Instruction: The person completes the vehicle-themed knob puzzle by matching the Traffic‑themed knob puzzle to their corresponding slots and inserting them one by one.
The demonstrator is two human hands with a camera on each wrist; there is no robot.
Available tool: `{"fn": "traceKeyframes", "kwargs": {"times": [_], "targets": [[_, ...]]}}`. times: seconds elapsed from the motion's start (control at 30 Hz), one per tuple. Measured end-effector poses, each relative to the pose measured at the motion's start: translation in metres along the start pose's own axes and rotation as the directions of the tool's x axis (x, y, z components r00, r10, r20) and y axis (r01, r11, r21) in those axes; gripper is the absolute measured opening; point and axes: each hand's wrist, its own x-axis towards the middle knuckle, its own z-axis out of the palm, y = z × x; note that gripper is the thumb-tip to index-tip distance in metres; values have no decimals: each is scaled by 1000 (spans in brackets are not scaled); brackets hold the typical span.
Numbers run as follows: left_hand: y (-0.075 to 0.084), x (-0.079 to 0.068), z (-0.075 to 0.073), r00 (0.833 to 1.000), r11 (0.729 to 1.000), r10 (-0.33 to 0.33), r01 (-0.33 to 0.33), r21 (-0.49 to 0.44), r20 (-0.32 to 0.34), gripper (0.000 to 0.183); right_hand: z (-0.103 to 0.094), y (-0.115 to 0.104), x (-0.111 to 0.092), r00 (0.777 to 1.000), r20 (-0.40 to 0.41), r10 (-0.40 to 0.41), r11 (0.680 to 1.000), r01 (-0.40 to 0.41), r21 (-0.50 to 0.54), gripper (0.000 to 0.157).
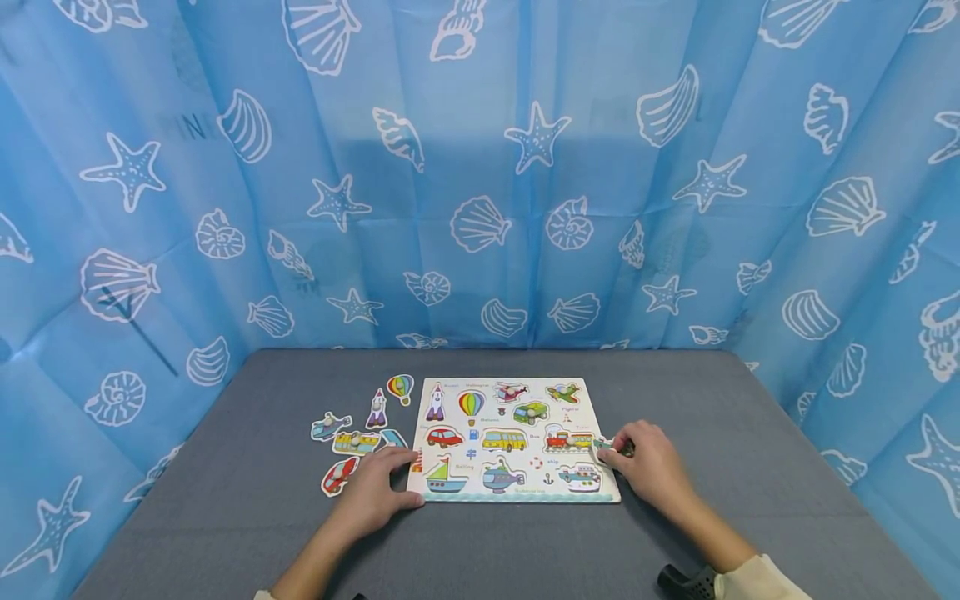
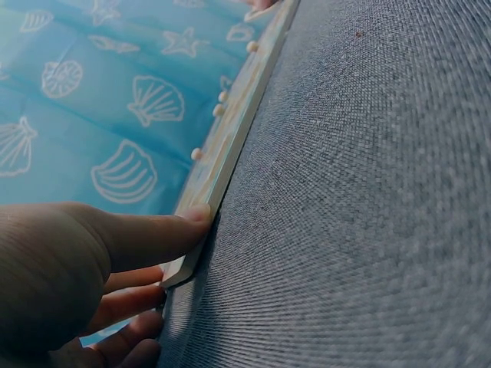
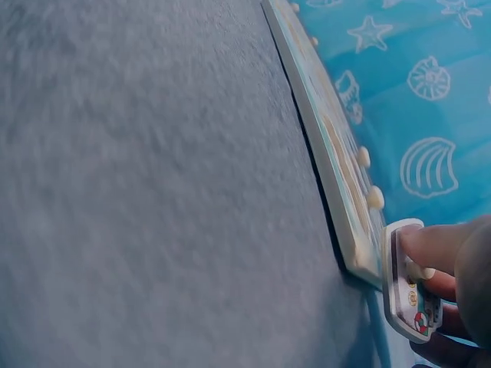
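A wooden vehicle puzzle board point(image 1: 480, 475) lies flat on the table. At its front left corner my left hand point(image 1: 375, 492) holds the edge, the thumb point(image 2: 165, 238) pressed on the corner and the fingers along the left side. By the board's right edge, my right hand point(image 1: 652, 462) pinches a ship puzzle piece point(image 3: 408, 295); its pale knob shows between the fingers. This piece is tilted on edge in the right wrist view. Left of the ship picture point(image 1: 579, 477) on the board is a submarine picture point(image 1: 502, 477). The train piece point(image 1: 570, 442) sits in its recess above.
Loose pieces lie left of the board: a balloon point(image 1: 401, 387), a rocket point(image 1: 377, 410), a submarine point(image 1: 330, 426), a bus point(image 1: 356, 442) and a red car point(image 1: 339, 476). A bluish piece point(image 1: 392, 438) is partly behind my left hand. A blue shell-patterned curtain point(image 1: 525, 208) surrounds the grey table point(image 1: 525, 550).
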Motion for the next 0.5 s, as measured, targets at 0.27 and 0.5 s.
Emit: {"fn": "traceKeyframes", "kwargs": {"times": [0.27, 0.5], "targets": [[-1, 0, 0, 1000, 1000, -6, 6, -10, 8, 61, 4, -12, -2, 999, 38, -3, 1000, 3, 6, 30], [-1, 0, 0, 1000, 1000, -9, 9, -13, 10, 61, 8, -21, -6, 998, 49, -35, 999, 34, 18, 31]]}}
